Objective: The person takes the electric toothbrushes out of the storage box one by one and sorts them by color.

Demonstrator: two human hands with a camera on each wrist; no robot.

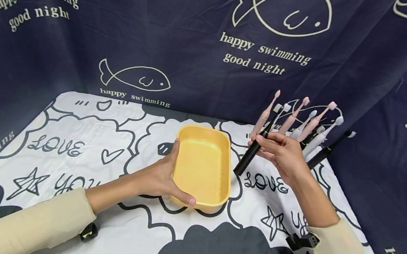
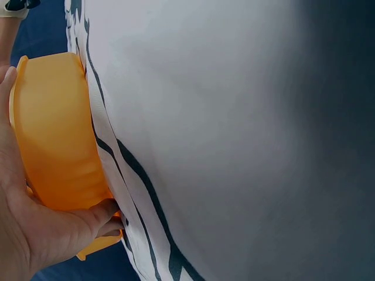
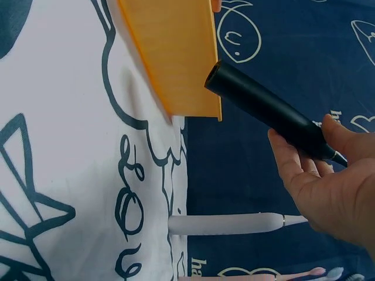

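A yellow rectangular tray (image 1: 203,166) sits on the cloth in front of me, with nothing inside it. My left hand (image 1: 158,177) grips its left side, thumb on the near rim; the left wrist view has fingers bent against the tray's outer wall (image 2: 55,129). Between thumb and fingers, my right hand (image 1: 282,154) pinches a black electric toothbrush (image 1: 249,158). It is tilted, bristles up, its handle's bottom end pointing toward the tray's right side. In the right wrist view the black handle (image 3: 263,111) hangs above the cloth, close to the tray.
Several upright electric toothbrushes stand behind my right hand at the back right: pink ones (image 1: 261,120), white ones (image 1: 318,139) and black ones (image 1: 328,152). A dark blue printed curtain (image 1: 201,34) rises behind the table. The patterned cloth (image 1: 81,126) covers the tabletop.
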